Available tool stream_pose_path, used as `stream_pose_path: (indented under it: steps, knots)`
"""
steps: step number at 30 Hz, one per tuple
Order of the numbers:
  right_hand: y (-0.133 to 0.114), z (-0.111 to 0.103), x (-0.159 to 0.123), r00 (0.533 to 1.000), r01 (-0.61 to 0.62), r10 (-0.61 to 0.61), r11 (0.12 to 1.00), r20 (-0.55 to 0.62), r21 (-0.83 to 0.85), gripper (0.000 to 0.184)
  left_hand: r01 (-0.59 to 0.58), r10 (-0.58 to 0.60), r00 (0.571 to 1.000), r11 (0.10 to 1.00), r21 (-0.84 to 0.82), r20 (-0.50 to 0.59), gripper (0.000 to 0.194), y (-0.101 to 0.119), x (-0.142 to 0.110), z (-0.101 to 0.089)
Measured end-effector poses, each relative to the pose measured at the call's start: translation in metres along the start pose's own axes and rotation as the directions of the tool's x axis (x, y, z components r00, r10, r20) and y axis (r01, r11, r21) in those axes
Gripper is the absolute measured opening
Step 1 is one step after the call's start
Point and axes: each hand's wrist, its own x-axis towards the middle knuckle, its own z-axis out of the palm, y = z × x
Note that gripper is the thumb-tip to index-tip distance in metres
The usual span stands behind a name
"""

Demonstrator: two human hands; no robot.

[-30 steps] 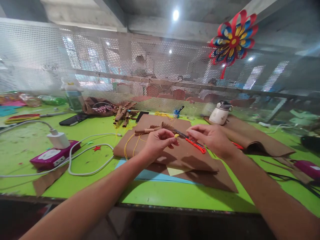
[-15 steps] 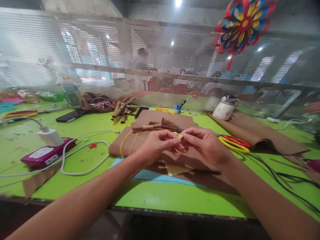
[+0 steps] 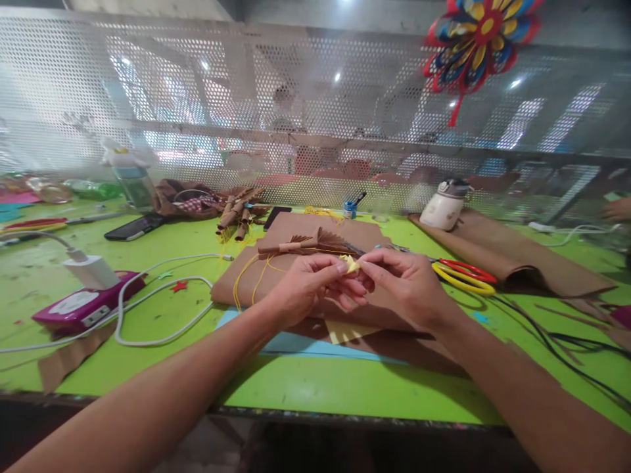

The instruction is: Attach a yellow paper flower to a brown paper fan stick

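My left hand (image 3: 308,286) and my right hand (image 3: 401,284) meet above a stack of brown paper sheets (image 3: 300,276) on the green table (image 3: 345,387). Both pinch a small yellow paper piece (image 3: 351,265) between their fingertips. Just behind the hands lies a brown fringed paper roll (image 3: 308,244) with yellow string (image 3: 249,279) trailing to its left. Scissors with red and yellow handles (image 3: 463,276) lie to the right of my right hand. A yellow sheet (image 3: 345,330) and a blue sheet (image 3: 296,345) stick out under the brown paper.
A pink device with a white charger and cable (image 3: 89,299) sits at the left. Brown paper rolls (image 3: 236,213), a black phone (image 3: 133,226) and a white jug (image 3: 446,207) stand further back. A perforated metal screen (image 3: 296,112) backs the table, with a colourful paper flower (image 3: 478,33) hung on it. Black cables (image 3: 557,345) run at the right.
My right hand no longer holds the orange-handled cutter seen a second ago and has closed in on the yellow piece with my left hand. The view has shifted slightly.
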Motion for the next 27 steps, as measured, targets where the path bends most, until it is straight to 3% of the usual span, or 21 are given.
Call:
stream_pose_path:
  steps: [9,14,16,19,22,27]
  knots:
    - [0.003,-0.001,-0.002,0.998,0.067,-0.066,0.997,0.024,-0.032,0.017,0.022,-0.023,0.999,0.999,0.032,0.044,0.024,0.0,0.001,-0.002]
    - [0.008,-0.001,-0.002,0.999,0.039,-0.039,0.999,0.008,-0.007,0.016,-0.015,0.019,1.0,0.982,0.188,-0.018,0.024,-0.003,0.003,-0.002]
    - [0.01,0.001,-0.002,0.999,-0.027,0.027,1.0,-0.02,0.004,0.02,-0.071,0.102,0.993,0.931,0.358,-0.067,0.025,-0.005,0.004,-0.001]
    - [0.014,0.004,-0.001,0.995,-0.093,0.092,0.995,-0.047,-0.031,0.027,-0.153,0.249,0.966,0.769,0.62,-0.071,0.024,-0.007,0.004,0.002]
    - [0.015,0.007,0.0,0.996,-0.081,0.082,0.997,-0.018,0.017,0.023,-0.188,0.315,0.948,0.688,0.701,-0.054,0.023,-0.006,0.002,0.005]
    - [0.016,0.006,0.002,0.996,-0.087,0.084,0.988,0.032,0.129,0.016,-0.142,0.257,0.96,0.783,0.606,-0.108,0.025,-0.005,0.003,0.005]
